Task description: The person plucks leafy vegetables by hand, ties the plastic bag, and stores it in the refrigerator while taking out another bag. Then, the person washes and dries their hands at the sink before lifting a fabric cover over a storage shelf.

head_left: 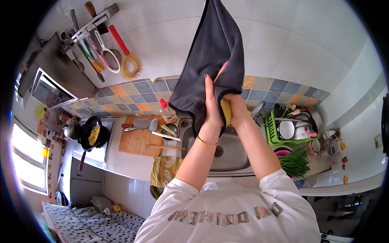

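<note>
A dark grey towel (219,44) runs from the top edge of the view down in front of the tiled wall; its upper end is out of view. My left hand (211,103) grips its lower part, thumb pointing up along the cloth. My right hand (238,108) is closed around the towel's right side, with its fingers mostly hidden in the folds. A strip of yellow cloth shows between my wrists. Both hands are above the steel sink (231,160), level with the faucet (258,108) at the right.
Left of the sink are a wooden cutting board (133,141), a red-capped bottle (167,111) and a pan of yellow food (94,133) on the stove. To the right stand a green dish rack (273,129) and green stalks (295,163). Utensils hang from a rail (91,24).
</note>
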A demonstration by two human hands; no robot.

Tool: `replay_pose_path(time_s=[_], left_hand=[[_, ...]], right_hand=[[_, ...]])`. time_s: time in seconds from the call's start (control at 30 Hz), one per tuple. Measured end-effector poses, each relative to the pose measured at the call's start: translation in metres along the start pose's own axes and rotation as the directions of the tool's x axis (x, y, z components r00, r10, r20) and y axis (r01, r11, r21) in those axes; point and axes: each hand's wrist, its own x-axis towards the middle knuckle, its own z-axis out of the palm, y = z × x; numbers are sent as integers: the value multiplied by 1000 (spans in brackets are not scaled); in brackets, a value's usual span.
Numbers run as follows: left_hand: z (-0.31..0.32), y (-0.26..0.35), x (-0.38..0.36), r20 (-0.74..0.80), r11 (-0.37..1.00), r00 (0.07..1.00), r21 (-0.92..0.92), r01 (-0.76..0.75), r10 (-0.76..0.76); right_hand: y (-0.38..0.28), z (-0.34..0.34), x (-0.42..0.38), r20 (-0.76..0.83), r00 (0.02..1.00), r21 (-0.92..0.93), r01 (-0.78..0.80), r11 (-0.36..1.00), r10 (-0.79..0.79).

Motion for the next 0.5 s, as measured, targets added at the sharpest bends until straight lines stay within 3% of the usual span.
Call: replay_pose_path(time_s=[0.07,0.1,0.17,0.3,0.43,0.5], left_hand=[[0,0,2,-11,995,1000,96,24,-23],[-2,-4,6,3,972,1000,234,-15,15],[-4,-10,7,35,878,993,464,-117,114],[-9,-17,5,120,660,966,711,-244,228],[-7,-15,-3,208,474,969,845,-247,134],[-5,-12,-5,226,435,972,870,-233,68]], right_hand=[[-4,0,9,11,1000,17,6,1000,-6],[-8,8,8,10,999,27,33,999,-33],[-9,8,14,-35,996,-26,79,997,-80],[-4,3,26,15,987,-19,162,987,-161],[1,-9,25,110,960,-156,271,950,-256],[24,-21,44,151,914,30,377,926,-378]])
